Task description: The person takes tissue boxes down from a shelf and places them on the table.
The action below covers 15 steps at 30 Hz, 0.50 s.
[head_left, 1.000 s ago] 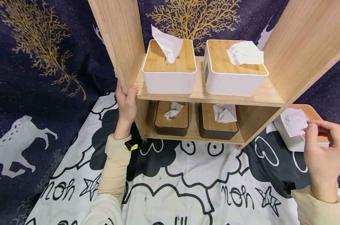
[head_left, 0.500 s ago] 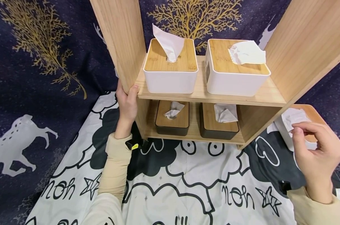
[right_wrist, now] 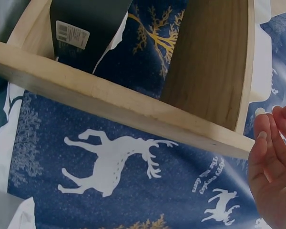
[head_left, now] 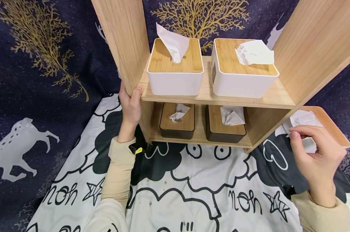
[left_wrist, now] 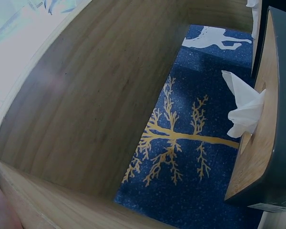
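My left hand (head_left: 130, 108) grips the left side panel of a wooden shelf (head_left: 125, 42), thumb on the front edge beside the middle board. In the left wrist view only a sliver of that hand (left_wrist: 1, 207) shows. My right hand (head_left: 319, 151) hovers right of the shelf, fingers loosely curled, thumb near the index fingertip. Nothing shows between the fingers of the right hand (right_wrist: 276, 162) in the right wrist view. Just behind it, partly hidden, stands a tissue box (head_left: 331, 125) with a wooden lid and a white tissue (head_left: 306, 118) sticking out.
Two white tissue boxes, the left (head_left: 175, 84) and the right (head_left: 241, 86), stand on the upper board. Below them sit two dark tissue boxes, left (head_left: 177, 133) and right (head_left: 225, 138). A black-and-white patterned cloth (head_left: 198, 177) lies underneath; dark blue fabric (head_left: 61, 129) hangs behind.
My right hand has moved left, away from the tissue of the box outside the shelf, uncovering more of its lid. The left hand keeps its grip on the shelf.
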### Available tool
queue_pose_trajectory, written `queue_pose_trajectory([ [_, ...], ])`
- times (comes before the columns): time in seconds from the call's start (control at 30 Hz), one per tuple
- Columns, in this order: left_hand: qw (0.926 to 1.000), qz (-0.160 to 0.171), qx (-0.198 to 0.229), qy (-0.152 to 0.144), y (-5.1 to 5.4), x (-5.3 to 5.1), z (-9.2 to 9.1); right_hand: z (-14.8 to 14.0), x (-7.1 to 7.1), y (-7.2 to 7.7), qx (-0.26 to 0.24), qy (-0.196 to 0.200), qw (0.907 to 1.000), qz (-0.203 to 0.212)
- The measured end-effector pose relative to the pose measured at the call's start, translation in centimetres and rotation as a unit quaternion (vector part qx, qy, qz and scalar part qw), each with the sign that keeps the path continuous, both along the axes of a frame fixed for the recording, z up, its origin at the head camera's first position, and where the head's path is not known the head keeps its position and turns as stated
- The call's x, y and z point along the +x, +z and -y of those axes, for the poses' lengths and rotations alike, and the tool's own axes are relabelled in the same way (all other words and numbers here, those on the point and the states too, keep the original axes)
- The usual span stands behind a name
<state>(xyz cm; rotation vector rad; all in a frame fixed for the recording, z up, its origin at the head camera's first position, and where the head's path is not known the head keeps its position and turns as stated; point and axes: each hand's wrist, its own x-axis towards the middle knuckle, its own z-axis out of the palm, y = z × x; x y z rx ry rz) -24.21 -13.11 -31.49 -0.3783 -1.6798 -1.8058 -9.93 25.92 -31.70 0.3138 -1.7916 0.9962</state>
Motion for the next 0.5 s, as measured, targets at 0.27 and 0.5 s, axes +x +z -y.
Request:
queue_pose_trajectory([
  [0.27,1.0000,-0.001,0.005,0.002,0.01,-0.04,0.01,0.00,-0.35,-0.38,0.014,0.016,0.9998,-0.002],
  [0.5,1.0000,0.000,0.002,0.000,-0.01,-0.03,-0.02,0.23,-0.48,-0.25,0.022,0.029,0.9993,-0.002],
])
